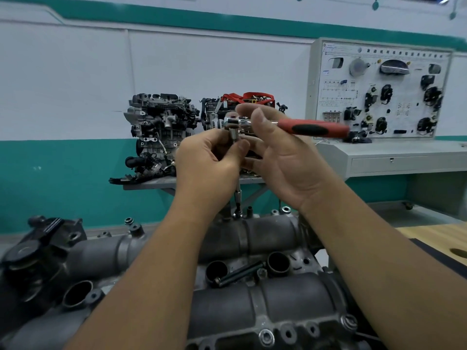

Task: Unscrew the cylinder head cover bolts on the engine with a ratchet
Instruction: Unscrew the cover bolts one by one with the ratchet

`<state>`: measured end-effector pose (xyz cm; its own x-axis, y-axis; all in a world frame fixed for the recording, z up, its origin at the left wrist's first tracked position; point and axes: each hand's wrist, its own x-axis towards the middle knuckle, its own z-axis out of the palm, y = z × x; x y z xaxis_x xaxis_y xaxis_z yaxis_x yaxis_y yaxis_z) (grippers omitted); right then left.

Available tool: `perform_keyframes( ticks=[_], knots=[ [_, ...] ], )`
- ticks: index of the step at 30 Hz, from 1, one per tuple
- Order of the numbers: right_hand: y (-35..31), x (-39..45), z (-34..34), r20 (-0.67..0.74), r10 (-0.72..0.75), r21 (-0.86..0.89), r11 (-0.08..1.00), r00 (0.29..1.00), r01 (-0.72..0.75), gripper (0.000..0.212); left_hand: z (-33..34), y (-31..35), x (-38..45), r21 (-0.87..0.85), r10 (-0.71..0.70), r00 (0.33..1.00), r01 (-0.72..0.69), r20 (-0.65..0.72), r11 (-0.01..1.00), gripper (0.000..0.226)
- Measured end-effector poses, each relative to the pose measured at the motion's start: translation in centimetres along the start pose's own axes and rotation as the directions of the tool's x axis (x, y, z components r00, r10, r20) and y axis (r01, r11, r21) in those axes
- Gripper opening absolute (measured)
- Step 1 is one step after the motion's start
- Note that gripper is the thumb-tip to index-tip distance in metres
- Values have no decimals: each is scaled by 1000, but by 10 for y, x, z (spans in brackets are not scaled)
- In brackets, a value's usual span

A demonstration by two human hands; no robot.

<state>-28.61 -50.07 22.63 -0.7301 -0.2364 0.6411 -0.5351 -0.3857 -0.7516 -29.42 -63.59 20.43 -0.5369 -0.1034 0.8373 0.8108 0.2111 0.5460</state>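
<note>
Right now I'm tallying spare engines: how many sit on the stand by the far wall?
2. One engine stands at the left of the stand; a second engine, with red straps, is beside it, partly hidden behind the hands.

stand: 2 engines | bench: training board

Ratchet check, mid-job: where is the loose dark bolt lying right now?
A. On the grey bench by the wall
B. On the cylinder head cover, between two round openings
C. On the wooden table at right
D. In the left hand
B: the loose bolt lies flat on the cylinder head cover, between two round openings.
</note>
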Motion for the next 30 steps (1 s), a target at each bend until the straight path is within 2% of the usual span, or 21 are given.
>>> perform_keyframes(
  ticks=[2,4,8,11,13,16,19,21,25,27,30],
  knots=[
    [1,1,1,-112,51,-23,998,992,-54,39,1,0,0,6,-3,1000,3,13,1000,10],
    [1,1,-1,-147,81,11,997,986,-80,44,1,0,1,9,-5,1000,5,22,1000,9],
    [1,-2,-1,53,-18,-24,1000,998,19,27,0,1,0,-79,-39,997,45,68,996,12],
    [5,1,1,-75,47,-71,996,996,-52,44,0,5,-2,-138,-80,991,95,112,986,13],
    [6,0,1,-120,108,-27,993,987,-112,56,1,5,-2,-130,-87,989,103,121,986,15],
    [5,-1,4,-18,41,-31,999,999,-41,38,0,8,-4,-145,-99,987,117,127,983,13],
    [7,0,8,-59,57,-47,997,997,-60,45,1,11,-4,-160,-102,985,124,139,979,14],
    [9,0,10,-74,125,29,992,989,-124,42,2,11,-4,-160,-110,983,134,149,978,15],
    [11,2,6,62,37,-14,999,997,-36,33,2,9,-4,-145,-123,982,143,140,979,16],
    [13,5,7,-16,83,-4,997,996,-83,35,2,9,-4,-155,-135,980,157,146,975,17],
    [14,8,8,-277,238,57,971,931,-231,35,4,7,-4,-121,-126,981,144,148,982,17]
  ],
)
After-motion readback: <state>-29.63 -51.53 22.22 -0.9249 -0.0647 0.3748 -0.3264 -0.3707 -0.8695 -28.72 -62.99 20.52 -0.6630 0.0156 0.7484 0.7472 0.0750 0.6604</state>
